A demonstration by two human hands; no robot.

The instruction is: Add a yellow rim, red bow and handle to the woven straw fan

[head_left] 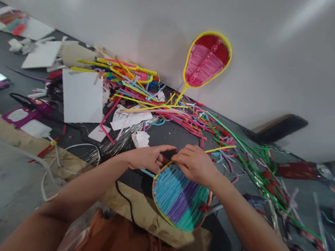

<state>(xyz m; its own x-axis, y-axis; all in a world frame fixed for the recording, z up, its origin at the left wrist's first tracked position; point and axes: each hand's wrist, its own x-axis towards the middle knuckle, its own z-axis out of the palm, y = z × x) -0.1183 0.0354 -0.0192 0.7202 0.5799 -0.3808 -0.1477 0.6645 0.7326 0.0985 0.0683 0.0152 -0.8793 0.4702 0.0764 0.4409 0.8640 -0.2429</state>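
A rounded pipe-cleaner fan (175, 200), striped light blue, purple and green with a yellow edge, is low in front of me. On it are a red bow-like piece (205, 207) at the right and small pink bits along the left edge. My left hand (150, 157) is closed at its upper left edge, index finger stretched toward the other hand. With fingers bent together, my right hand (196, 165) pinches the top edge. A yellow pipe cleaner (221, 149) sticks out behind my right hand; whether it joins the edge is hidden.
A pink and red fan (207, 60) with yellow edging leans against the pale wall. Behind my hands lie loose pipe cleaners (174, 116), a white card (82, 96) and silver wires (125, 135). A purple glue gun (29, 113) is at left, green stems (241, 151) at right.
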